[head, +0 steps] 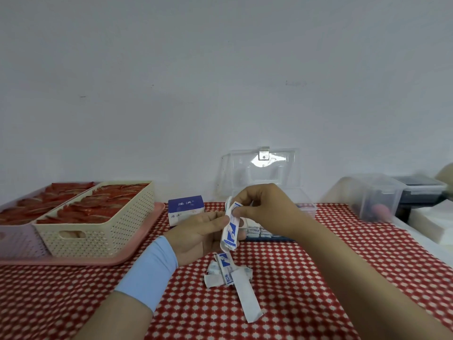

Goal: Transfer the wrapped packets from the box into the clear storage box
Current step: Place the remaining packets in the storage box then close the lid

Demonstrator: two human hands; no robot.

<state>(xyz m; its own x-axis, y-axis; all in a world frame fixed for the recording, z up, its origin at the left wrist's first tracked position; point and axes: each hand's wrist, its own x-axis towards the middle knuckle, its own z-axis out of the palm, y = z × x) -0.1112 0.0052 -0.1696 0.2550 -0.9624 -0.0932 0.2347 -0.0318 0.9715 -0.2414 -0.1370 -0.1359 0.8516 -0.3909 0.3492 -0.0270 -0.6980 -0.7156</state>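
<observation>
Two hands on one strip of wrapped packets, held up mid-frame: top end pinched between thumb and curled fingers of right hand, lower part gripped in curled left hand (pale blue wristband behind it). At 6 o'clock, loose packets heaped on red checked cloth. At 12 o'clock, clear storage box, lid upright; at 10 o'clock, small blue-and-white box.

A wide, light-blue cloth wristband wraps the left forearm in the lower left of the frame. It is plain and smooth with straight edges, and it ends just short of the left hand. The right hand and right forearm, towards the lower right, are bare.
</observation>
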